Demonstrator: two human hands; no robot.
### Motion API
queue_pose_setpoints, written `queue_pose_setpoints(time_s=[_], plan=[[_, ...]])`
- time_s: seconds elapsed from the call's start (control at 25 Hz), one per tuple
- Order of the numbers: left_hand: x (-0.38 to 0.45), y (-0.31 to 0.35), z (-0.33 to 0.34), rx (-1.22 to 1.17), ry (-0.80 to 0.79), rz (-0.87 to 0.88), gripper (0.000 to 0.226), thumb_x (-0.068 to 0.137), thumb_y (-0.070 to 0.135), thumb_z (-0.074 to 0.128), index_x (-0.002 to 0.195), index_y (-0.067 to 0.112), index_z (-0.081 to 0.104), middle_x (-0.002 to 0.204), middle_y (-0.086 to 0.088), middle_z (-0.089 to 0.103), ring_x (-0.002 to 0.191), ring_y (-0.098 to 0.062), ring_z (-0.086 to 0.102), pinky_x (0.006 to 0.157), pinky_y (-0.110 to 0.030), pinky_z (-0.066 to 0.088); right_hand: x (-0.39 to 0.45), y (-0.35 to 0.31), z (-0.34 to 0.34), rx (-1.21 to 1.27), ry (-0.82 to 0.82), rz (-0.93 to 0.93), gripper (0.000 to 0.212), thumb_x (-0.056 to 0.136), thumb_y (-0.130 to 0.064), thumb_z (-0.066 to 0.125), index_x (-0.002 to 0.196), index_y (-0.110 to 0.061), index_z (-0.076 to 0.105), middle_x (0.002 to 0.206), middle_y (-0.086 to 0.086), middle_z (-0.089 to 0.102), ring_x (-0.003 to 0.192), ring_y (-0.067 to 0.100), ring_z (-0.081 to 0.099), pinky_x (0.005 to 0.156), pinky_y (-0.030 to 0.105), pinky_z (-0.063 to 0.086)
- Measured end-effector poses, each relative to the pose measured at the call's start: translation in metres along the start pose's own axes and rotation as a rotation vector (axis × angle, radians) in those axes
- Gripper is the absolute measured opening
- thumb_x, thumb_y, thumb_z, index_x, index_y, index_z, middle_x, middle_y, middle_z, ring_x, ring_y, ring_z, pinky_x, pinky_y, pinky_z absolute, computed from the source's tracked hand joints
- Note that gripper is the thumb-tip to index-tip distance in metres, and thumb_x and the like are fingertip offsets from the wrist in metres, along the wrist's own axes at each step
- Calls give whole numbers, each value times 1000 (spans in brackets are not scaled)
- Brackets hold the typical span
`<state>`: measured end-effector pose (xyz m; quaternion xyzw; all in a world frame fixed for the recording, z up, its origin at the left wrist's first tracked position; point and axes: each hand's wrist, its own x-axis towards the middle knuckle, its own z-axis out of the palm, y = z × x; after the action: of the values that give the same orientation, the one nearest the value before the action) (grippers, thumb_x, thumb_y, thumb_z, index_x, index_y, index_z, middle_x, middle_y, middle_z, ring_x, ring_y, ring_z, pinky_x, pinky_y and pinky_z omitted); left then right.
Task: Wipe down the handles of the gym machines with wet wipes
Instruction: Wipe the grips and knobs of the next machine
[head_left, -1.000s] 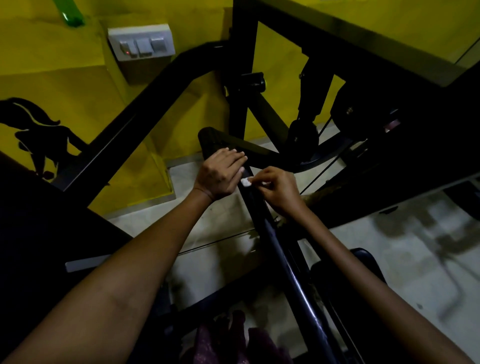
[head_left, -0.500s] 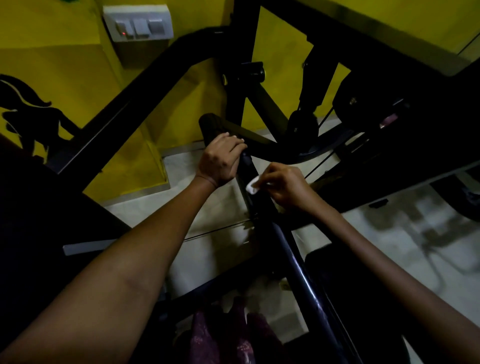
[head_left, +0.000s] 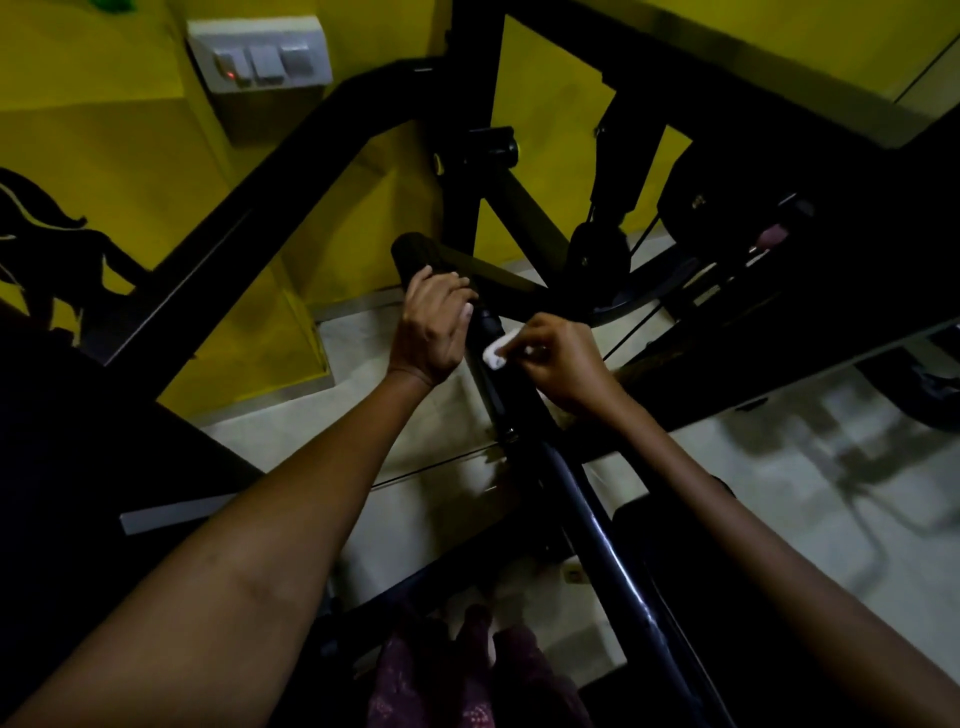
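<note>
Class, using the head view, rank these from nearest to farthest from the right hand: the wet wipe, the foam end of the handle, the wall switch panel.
1. wet wipe: pinched in the right hand, against the bar.
2. foam end of the handle: up and left, beyond the left hand.
3. wall switch panel: top left, on the yellow wall.

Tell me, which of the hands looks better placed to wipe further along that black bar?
Probably the right hand: it already pinches the wet wipe against the black bar. The left hand grips the handle above, seemingly steadying it, and holds no wipe.
</note>
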<state>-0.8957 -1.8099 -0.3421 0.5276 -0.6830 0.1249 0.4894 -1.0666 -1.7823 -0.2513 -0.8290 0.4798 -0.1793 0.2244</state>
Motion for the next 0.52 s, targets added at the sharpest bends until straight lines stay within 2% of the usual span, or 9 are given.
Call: queue_pose_setpoints(time_s=[0.12, 0.24, 0.4, 0.52], plan=[[0, -1, 2, 2, 19, 18, 30, 90, 9, 42, 87, -6, 67, 90, -22, 67, 96, -26, 53, 99, -42, 37, 2, 0, 2, 38, 30, 20, 14, 80, -6, 69, 92, -5, 74, 95, 14, 67, 85, 20, 62, 69, 10, 37], [0, -1, 2, 13, 6, 29, 30, 90, 10, 42, 88, -6, 67, 91, -23, 66, 96, -27, 54, 99, -42, 37, 34, -1, 8, 183, 99, 100, 14, 80, -6, 69, 92, -2, 74, 94, 14, 70, 84, 16, 63, 70, 12, 45], [0, -2, 2, 35, 6, 22, 36, 94, 14, 39, 88, -6, 67, 91, -23, 66, 96, -27, 55, 99, -42, 38, 14, 9, 5, 172, 29, 61, 18, 81, 2, 64, 96, -2, 73, 99, 13, 65, 88, 14, 58, 70, 5, 39], [0, 1, 2, 49, 4, 10, 32, 91, 11, 41, 88, -6, 68, 91, -23, 66, 97, -26, 54, 100, -40, 37, 9, 11, 0, 193, -4, 64, 17, 82, -2, 66, 97, -5, 73, 100, 11, 66, 88, 14, 59, 74, 11, 44]])
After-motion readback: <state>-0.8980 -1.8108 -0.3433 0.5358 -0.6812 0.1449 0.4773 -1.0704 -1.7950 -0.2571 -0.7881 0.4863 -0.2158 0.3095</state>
